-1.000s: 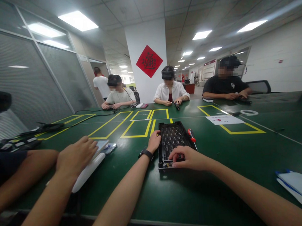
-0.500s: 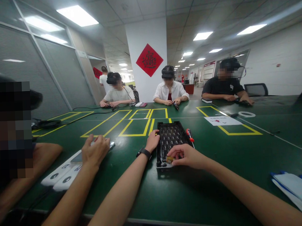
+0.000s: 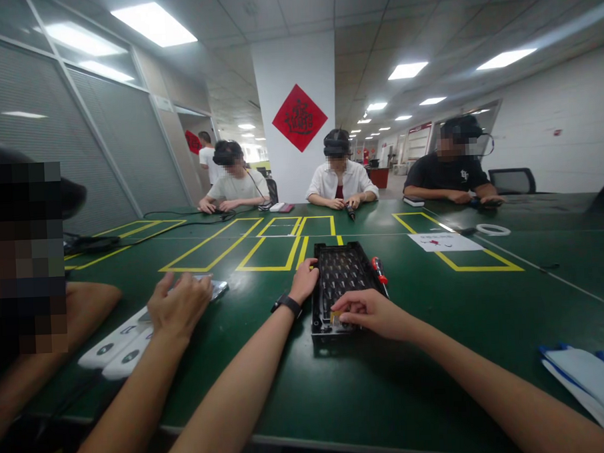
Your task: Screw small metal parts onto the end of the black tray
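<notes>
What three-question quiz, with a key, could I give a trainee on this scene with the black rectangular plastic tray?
1. Multiple choice: What lies beside the black rectangular plastic tray, on its right?
a) A pair of green metal scissors
b) A screwdriver with a red-and-black handle
c) A blue ceramic cup

2. True or false: The person's left hand touches the left side of the tray.

3. Short answer: Which of the person's own hands has its fingers over the end of the tray nearest the person?

Key: 1. b; 2. true; 3. the right hand.
</notes>
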Action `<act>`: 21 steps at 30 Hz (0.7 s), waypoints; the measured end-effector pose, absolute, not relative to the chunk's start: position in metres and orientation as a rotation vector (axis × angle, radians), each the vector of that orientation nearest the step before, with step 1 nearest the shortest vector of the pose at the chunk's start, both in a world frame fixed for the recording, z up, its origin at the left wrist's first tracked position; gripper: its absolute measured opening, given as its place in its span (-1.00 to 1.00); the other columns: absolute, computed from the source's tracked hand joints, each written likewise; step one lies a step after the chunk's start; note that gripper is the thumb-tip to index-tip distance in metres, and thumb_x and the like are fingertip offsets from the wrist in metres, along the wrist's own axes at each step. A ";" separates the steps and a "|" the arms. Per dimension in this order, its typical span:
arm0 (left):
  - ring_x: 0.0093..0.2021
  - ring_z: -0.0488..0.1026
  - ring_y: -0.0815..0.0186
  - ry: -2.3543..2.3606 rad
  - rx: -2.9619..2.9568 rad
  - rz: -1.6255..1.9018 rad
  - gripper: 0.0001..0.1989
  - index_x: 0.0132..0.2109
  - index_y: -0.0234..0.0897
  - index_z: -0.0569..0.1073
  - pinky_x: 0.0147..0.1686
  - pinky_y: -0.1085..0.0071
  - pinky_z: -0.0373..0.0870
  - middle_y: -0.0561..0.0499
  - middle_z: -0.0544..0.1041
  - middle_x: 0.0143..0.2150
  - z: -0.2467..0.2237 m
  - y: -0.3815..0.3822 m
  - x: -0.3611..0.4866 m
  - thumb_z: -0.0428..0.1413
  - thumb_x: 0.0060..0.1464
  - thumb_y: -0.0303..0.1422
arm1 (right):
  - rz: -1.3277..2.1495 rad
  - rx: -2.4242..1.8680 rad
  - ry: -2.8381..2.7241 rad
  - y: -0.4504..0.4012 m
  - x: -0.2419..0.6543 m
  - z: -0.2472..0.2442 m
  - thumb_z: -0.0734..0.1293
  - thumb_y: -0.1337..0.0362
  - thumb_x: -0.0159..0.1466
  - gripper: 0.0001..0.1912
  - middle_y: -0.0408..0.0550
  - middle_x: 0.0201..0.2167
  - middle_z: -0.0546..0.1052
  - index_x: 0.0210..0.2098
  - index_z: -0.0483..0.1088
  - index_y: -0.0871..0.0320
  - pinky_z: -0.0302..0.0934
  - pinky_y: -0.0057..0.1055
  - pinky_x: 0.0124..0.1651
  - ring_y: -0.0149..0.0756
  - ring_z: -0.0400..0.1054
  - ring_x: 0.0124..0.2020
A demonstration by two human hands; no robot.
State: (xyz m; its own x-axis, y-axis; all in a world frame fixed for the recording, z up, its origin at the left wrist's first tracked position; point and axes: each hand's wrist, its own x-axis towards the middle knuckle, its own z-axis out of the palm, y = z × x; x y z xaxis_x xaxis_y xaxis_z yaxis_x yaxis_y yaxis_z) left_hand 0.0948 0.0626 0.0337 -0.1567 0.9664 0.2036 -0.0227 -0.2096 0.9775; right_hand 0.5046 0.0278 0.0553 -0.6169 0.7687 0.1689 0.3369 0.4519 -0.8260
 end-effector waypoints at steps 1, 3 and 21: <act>0.19 0.15 0.13 1.152 1.261 1.548 -0.50 -0.28 -0.11 0.27 0.09 -0.05 0.21 0.06 0.46 -0.21 0.033 0.061 0.095 -0.37 0.05 0.10 | 1.063 -0.926 -2.166 0.028 0.505 0.055 0.28 0.13 0.15 -0.66 -0.08 -0.39 0.47 -0.17 0.38 0.23 0.15 -0.54 -0.43 -0.48 0.27 -0.49; 0.17 0.18 0.12 1.098 1.292 1.601 -0.54 -0.26 -0.07 0.28 0.09 -0.05 0.20 0.06 0.49 -0.22 0.031 0.060 0.095 -0.34 0.06 0.08 | 1.063 -0.931 -2.157 0.028 0.505 0.055 0.27 0.14 0.16 -0.66 -0.08 -0.39 0.46 -0.16 0.37 0.23 0.13 -0.55 -0.46 -0.49 0.26 -0.50; 0.00 0.39 0.35 1.611 1.114 1.728 -0.55 -0.56 -0.13 0.34 -0.06 0.31 0.40 0.15 0.57 -0.36 0.050 0.059 0.148 -0.31 0.15 -0.27 | 1.045 -0.912 -2.196 0.027 0.506 0.057 0.28 0.22 0.15 -0.69 -0.06 -0.34 0.47 -0.13 0.35 0.22 0.23 -0.45 -0.27 -0.41 0.33 -0.35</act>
State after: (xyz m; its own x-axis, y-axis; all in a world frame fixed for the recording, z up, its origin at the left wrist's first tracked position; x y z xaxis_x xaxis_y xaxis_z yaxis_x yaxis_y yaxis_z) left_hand 0.1480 0.0586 0.0505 -0.5243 0.8242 0.2141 0.1560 -0.1542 0.9757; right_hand 0.5056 0.0274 0.0569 -0.6266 0.7593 0.1755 0.3426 0.4707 -0.8131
